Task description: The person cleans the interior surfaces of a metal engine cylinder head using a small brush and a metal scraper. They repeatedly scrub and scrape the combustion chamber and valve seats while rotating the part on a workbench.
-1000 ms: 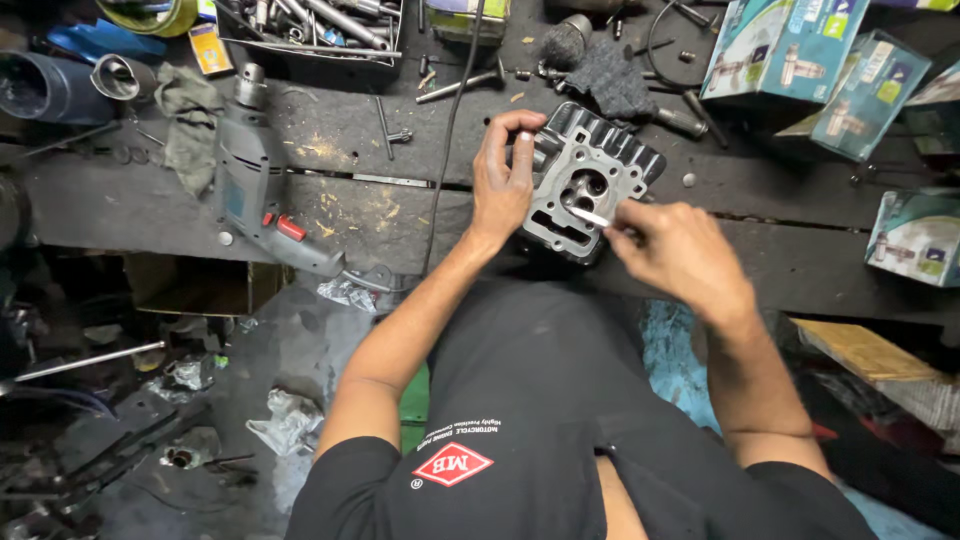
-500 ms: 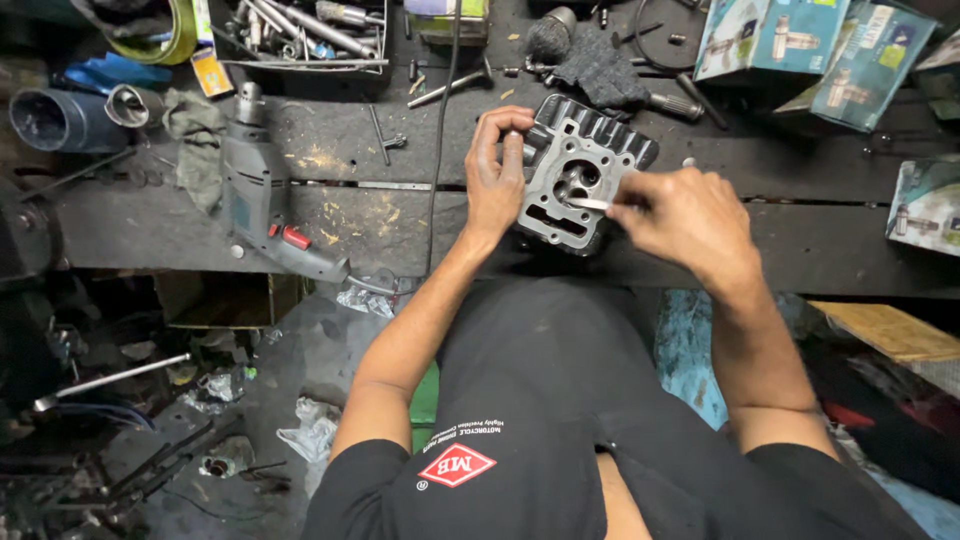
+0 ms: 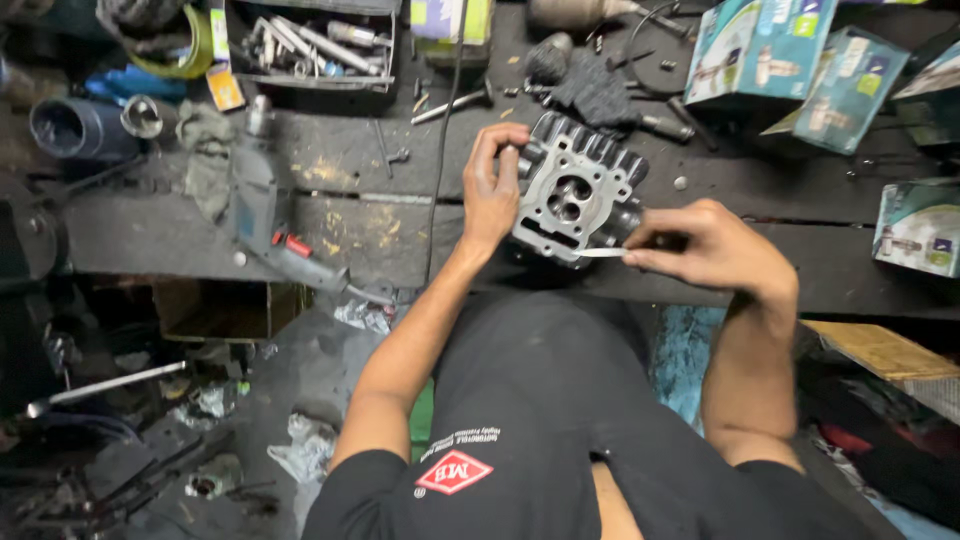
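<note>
A grey finned metal engine cylinder head (image 3: 575,190) rests tilted on the dark wooden workbench (image 3: 340,225), its flat face with round ports turned up toward me. My left hand (image 3: 492,190) grips its left edge, fingers curled over the top. In my right hand (image 3: 700,248) I pinch a thin flat metal blade (image 3: 600,252), whose tip lies against the lower edge of the head's flat face.
A grey electric drill (image 3: 262,210) lies on the bench to the left, its cord running up the middle. Teal cardboard boxes (image 3: 800,65) stand at the back right, a tray of tools (image 3: 310,45) at the back left. Scrap and tools litter the floor below left.
My right hand has drawn the blade down from the middle of the head's face to its lower edge. My left hand keeps its grip. The view has shifted slightly.
</note>
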